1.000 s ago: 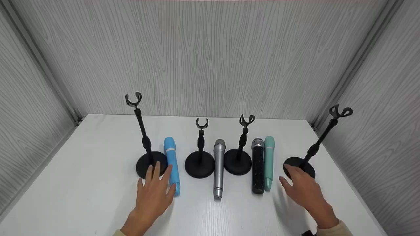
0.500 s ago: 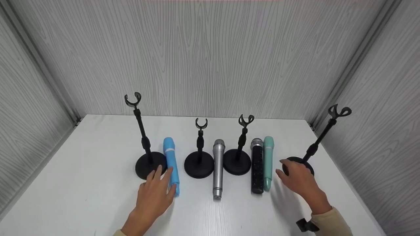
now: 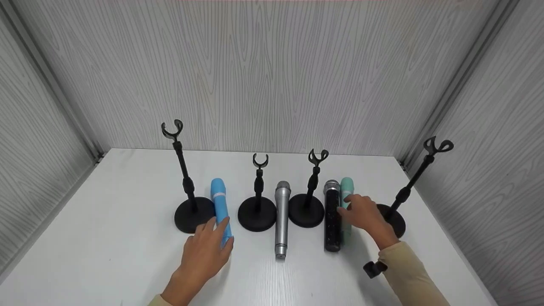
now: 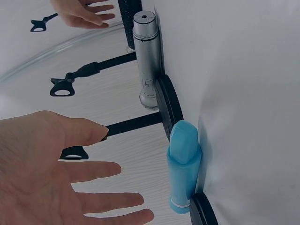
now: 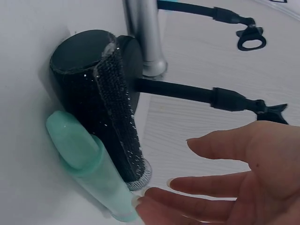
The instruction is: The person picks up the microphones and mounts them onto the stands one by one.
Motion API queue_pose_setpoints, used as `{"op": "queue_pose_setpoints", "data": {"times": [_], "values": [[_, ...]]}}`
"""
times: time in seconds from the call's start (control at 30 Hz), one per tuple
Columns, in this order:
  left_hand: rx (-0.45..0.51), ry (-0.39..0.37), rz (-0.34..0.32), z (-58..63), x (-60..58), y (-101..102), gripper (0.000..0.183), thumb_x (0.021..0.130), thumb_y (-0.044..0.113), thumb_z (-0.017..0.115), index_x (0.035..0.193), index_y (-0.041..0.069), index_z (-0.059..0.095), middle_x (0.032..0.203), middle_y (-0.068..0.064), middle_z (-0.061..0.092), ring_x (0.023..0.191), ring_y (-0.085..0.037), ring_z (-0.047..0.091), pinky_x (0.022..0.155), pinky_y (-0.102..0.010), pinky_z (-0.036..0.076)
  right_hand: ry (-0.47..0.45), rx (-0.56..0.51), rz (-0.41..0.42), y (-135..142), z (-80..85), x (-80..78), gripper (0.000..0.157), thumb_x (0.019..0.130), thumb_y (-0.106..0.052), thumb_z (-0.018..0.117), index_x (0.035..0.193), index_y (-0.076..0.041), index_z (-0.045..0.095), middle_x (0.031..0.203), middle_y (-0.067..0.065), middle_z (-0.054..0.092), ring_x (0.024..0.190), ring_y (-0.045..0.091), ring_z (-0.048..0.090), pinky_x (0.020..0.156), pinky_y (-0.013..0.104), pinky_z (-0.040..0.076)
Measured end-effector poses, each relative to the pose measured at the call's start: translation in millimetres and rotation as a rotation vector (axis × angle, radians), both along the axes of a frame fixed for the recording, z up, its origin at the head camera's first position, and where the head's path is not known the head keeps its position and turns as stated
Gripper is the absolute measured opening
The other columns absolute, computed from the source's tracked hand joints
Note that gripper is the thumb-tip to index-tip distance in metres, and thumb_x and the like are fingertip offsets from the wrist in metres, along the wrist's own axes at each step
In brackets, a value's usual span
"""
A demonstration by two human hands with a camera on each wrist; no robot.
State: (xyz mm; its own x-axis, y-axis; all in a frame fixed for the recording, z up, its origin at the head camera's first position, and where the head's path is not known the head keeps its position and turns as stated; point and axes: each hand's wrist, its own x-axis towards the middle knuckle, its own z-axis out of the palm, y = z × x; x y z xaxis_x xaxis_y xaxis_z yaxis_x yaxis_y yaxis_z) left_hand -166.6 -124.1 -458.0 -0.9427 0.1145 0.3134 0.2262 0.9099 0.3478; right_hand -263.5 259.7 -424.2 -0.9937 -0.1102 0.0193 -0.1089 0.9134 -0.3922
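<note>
My left hand (image 3: pixel 205 255) hovers over the lower end of a blue microphone (image 3: pixel 220 203), fingers loosely spread. In the left wrist view a gap shows between those fingers and the blue microphone (image 4: pixel 184 164). My right hand (image 3: pixel 364 216) is above a green microphone (image 3: pixel 347 185) and partly hides it. Close against the green one lies a black glittery microphone (image 3: pixel 332 227). The right wrist view has my right fingers slightly bent beside the green microphone (image 5: pixel 96 166), gripping nothing; whether a fingertip touches it I cannot tell. A silver microphone (image 3: pixel 281 221) lies mid-table.
Several black microphone stands are on the white table (image 3: pixel 106 238): a tall left stand (image 3: pixel 187 216), two short ones, a middle stand (image 3: pixel 256 214) and another short stand (image 3: pixel 306 211), and a tall right stand (image 3: pixel 403 194) beside my right hand. Grey wood-grain panels (image 3: pixel 272 76) enclose the back and sides.
My right hand has moved left from the right stand's base to above the green microphone. My left hand has shifted slightly right and down. Microphones and stands stay in place.
</note>
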Motion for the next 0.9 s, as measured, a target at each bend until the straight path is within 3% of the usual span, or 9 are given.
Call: {"op": "queue_pose_setpoints", "data": {"times": [0.17, 0.27, 0.37, 0.53, 0.7, 0.77, 0.9], "values": [[0.006, 0.016, -0.001, -2.0, -1.6, 0.3, 0.047, 0.093, 0.022, 0.074, 0.136, 0.005, 0.065, 0.133, -0.031, 0.064, 0.117, -0.049, 0.065, 0.079, -0.064, 0.058, -0.045, 0.031, -0.033, -7.2, -4.8, -19.7, 0.034, 0.092, -0.019, 0.073, 0.108, 0.011, 0.068, 0.093, 0.022, 0.071, 0.079, 0.027, 0.066, 0.068, 0.041, 0.056], [0.010, 0.006, 0.003, -3.5, -2.7, 0.8, 0.048, 0.093, 0.023, 0.073, 0.136, 0.004, 0.065, 0.134, -0.031, 0.063, 0.119, -0.049, 0.064, 0.081, -0.065, 0.058, -0.053, 0.063, -0.047, -11.5, -5.4, -28.2, 0.028, 0.090, -0.021, 0.075, 0.090, 0.005, 0.064, 0.079, 0.012, 0.061, 0.071, 0.022, 0.056, 0.061, 0.034, 0.048], [0.013, -0.004, 0.004, -2.8, -3.1, 1.1, 0.048, 0.094, 0.024, 0.073, 0.137, 0.005, 0.064, 0.134, -0.031, 0.063, 0.120, -0.048, 0.064, 0.082, -0.065, 0.058, -0.051, 0.089, -0.049, -14.6, -5.6, -35.2, 0.029, 0.089, -0.023, 0.076, 0.082, -0.001, 0.058, 0.072, 0.005, 0.052, 0.065, 0.020, 0.052, 0.057, 0.031, 0.045], [0.024, -0.008, -0.008, 1.6, -2.8, 1.0, 0.048, 0.093, 0.023, 0.074, 0.136, 0.005, 0.065, 0.134, -0.028, 0.064, 0.119, -0.046, 0.065, 0.082, -0.062, 0.059, -0.038, 0.112, -0.050, -17.4, -8.6, -45.1, 0.034, 0.087, -0.025, 0.078, 0.090, 0.005, 0.064, 0.078, 0.013, 0.061, 0.070, 0.024, 0.057, 0.064, 0.039, 0.054], [0.053, -0.011, -0.034, 6.4, -3.1, 2.9, 0.046, 0.092, 0.021, 0.075, 0.134, 0.005, 0.066, 0.131, -0.027, 0.066, 0.115, -0.045, 0.067, 0.079, -0.059, 0.060, -0.029, 0.125, -0.015, -21.6, -14.2, -48.0, 0.048, 0.085, -0.027, 0.079, 0.114, 0.010, 0.066, 0.100, 0.025, 0.070, 0.086, 0.033, 0.064, 0.084, 0.051, 0.058], [0.059, -0.006, -0.043, 7.4, -4.1, 4.0, 0.046, 0.091, 0.020, 0.076, 0.133, 0.004, 0.067, 0.130, -0.027, 0.066, 0.114, -0.046, 0.067, 0.078, -0.058, 0.061, -0.050, 0.098, -0.011, -24.0, -16.1, -48.2, 0.053, 0.085, -0.026, 0.079, 0.121, 0.011, 0.063, 0.105, 0.027, 0.070, 0.085, 0.033, 0.068, 0.081, 0.049, 0.060], [0.056, 0.006, -0.058, 8.9, -5.8, 7.4, 0.045, 0.091, 0.020, 0.076, 0.132, 0.003, 0.067, 0.130, -0.027, 0.066, 0.115, -0.047, 0.066, 0.079, -0.059, 0.060, -0.090, 0.046, -0.036, -27.5, -20.1, -48.5, 0.050, 0.086, -0.024, 0.081, 0.116, 0.011, 0.063, 0.098, 0.026, 0.070, 0.065, 0.026, 0.072, 0.057, 0.033, 0.060]]}}
